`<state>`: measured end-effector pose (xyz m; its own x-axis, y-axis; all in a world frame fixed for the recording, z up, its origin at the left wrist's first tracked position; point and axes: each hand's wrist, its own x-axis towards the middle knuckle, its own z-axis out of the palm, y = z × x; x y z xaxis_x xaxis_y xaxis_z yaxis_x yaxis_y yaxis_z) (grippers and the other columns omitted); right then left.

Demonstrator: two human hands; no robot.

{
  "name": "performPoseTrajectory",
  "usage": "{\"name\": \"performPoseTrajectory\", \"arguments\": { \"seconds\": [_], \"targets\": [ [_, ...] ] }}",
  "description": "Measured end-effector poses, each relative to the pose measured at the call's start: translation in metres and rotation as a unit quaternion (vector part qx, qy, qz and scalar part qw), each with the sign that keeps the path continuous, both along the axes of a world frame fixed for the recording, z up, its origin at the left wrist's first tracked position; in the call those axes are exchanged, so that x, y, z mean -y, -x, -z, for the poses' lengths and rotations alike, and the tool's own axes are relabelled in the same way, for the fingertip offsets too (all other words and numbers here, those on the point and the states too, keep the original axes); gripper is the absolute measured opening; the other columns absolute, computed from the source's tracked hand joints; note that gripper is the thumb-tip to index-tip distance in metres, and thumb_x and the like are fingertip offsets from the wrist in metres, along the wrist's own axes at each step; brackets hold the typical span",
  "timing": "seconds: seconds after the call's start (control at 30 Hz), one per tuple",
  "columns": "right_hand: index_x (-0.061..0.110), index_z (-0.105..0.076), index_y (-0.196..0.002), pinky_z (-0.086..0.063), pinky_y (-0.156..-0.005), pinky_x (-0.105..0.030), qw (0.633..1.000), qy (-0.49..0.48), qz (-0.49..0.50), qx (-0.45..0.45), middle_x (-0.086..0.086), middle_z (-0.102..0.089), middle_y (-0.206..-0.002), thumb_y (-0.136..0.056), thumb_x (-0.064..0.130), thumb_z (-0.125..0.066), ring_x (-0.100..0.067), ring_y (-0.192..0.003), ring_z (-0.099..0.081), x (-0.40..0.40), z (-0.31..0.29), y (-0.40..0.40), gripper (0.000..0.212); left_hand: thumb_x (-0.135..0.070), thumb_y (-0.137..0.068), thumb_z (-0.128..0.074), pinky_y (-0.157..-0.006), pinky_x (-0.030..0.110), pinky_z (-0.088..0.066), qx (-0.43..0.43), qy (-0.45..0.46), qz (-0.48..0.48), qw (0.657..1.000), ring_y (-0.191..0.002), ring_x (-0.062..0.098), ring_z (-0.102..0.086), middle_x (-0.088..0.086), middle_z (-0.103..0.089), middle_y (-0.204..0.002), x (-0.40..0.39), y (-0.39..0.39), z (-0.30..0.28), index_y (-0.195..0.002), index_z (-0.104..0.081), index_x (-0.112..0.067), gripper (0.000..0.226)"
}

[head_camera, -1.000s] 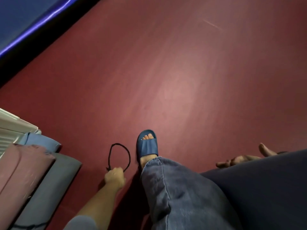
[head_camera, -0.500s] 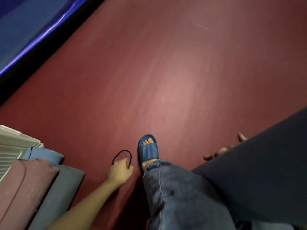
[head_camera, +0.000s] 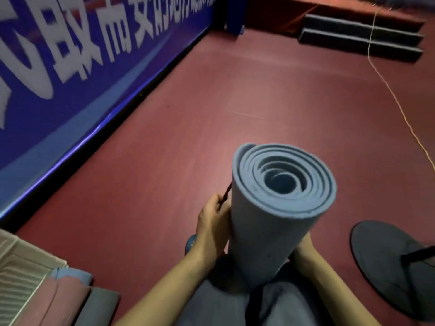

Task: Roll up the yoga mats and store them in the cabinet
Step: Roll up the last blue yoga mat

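We stand the rolled blue yoga mat point(head_camera: 280, 208) upright; left hand point(head_camera: 213, 228) pinches the black elastic band point(head_camera: 226, 193) for binding, right hand point(head_camera: 303, 249) steadies it, grip hidden.

Both forearms are bare; no sleeve, watch or band shows on either. The left hand point(head_camera: 213, 228) enters from 7 o'clock, and the right hand point(head_camera: 303, 247), at 5 o'clock, is mostly hidden. The legs wear faded blue-grey denim trousers point(head_camera: 277, 304) with a visible seam, filling the 6 o'clock edge. A blue slipper point(head_camera: 191, 242) with small light spots shows beside the left wrist.
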<state>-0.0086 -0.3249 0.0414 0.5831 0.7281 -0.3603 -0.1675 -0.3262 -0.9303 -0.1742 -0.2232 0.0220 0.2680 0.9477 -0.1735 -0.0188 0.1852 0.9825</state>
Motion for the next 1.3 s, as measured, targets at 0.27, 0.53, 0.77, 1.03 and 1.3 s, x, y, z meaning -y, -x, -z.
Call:
{"name": "performPoseTrajectory", "arguments": {
  "seconds": [0.27,0.53,0.77,1.03,1.3],
  "targets": [
    [0.005,-0.074,-0.085,-0.060,-0.070,-0.038,0.988,0.004,-0.109,0.105,-0.015,-0.072,-0.077,-0.100,0.019,-0.062,-0.024,-0.072,-0.069,0.082,-0.011,-0.005,0.024,-0.036,-0.099,-0.059,-0.065,0.036,-0.044,-0.277,-0.109,0.089,0.951,-0.062,0.009,-0.049,-0.002,-0.068,-0.073,0.076,0.002,0.001,-0.084,-0.057,-0.020,0.022],
    [0.013,-0.072,-0.082,-0.053,-0.070,-0.035,0.978,-0.016,-0.116,0.174,-0.004,-0.073,-0.074,-0.102,0.026,-0.062,-0.011,-0.067,-0.064,0.117,-0.005,-0.026,0.025,-0.019,-0.101,-0.062,-0.072,0.026,-0.053,-0.151,-0.045,0.113,0.981,-0.077,0.015,-0.067,0.002,-0.076,-0.082,0.101,-0.011,-0.031,-0.089,-0.066,-0.005,0.019],
    [0.007,-0.068,-0.115,-0.051,-0.104,-0.040,0.985,-0.161,0.011,0.065,0.002,-0.075,-0.114,-0.098,0.020,-0.065,-0.014,-0.114,-0.067,0.140,-0.043,-0.040,0.021,-0.007,-0.102,-0.057,-0.062,0.022,-0.053,-0.027,-0.161,0.135,0.977,-0.064,0.021,-0.059,0.008,-0.062,-0.069,0.126,0.008,-0.111,-0.088,-0.060,0.002,0.017],
    [0.013,-0.066,-0.085,-0.043,-0.057,-0.044,0.925,-0.238,-0.291,-0.052,-0.015,-0.057,-0.061,-0.088,0.039,-0.071,-0.019,-0.052,-0.055,0.147,-0.107,-0.013,0.026,-0.035,-0.087,-0.066,-0.048,0.020,-0.030,0.037,-0.054,0.402,0.913,-0.046,0.009,-0.036,-0.003,-0.045,-0.054,0.139,0.002,-0.160,-0.076,-0.067,-0.015,0.024],
    [0.011,-0.072,-0.087,-0.056,-0.072,-0.027,0.777,0.265,-0.480,0.310,-0.001,-0.073,-0.068,-0.096,0.037,-0.059,-0.012,-0.065,-0.069,0.201,-0.154,-0.023,0.030,-0.053,-0.093,-0.051,-0.043,0.029,-0.034,-0.356,-0.440,0.444,0.695,-0.041,0.021,-0.035,0.006,-0.040,-0.046,0.145,0.034,-0.151,-0.058,-0.048,-0.010,0.055]
  ]
}}
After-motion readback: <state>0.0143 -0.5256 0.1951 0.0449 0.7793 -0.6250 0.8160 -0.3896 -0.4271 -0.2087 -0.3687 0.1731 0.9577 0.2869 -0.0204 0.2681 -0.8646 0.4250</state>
